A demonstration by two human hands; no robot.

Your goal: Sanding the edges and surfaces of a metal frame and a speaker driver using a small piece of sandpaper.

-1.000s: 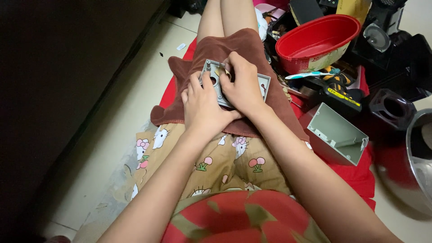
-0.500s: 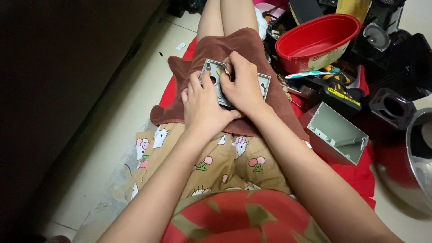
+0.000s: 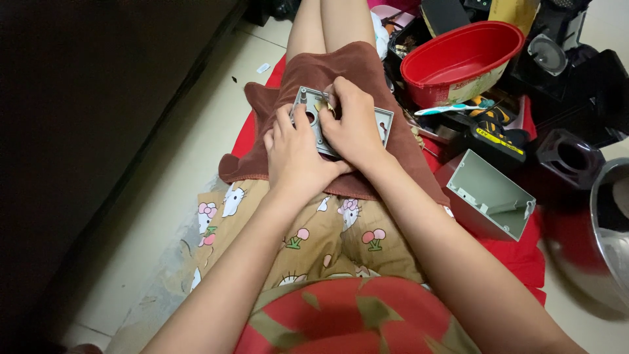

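- head view: grey metal plate (image 3: 316, 119) lies on brown towel (image 3: 341, 62) across the lap.
- left hand (image 3: 295, 152) clasps the plate's near edge.
- right hand (image 3: 354, 124) pressed on top, fingers curled; what they pinch cannot be told.
- red basin (image 3: 458, 62) well apart, right.

red bowl (image 3: 462, 60) upper right | grey open box (image 3: 490, 195) on its side | toothbrush (image 3: 451, 108) | brown towel (image 3: 341, 69) on lap

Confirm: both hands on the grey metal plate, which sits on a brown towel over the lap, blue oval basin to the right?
Not quite. The head view shows the oval basin is red, not blue. Left hand, right hand, grey metal plate and brown towel are as stated.
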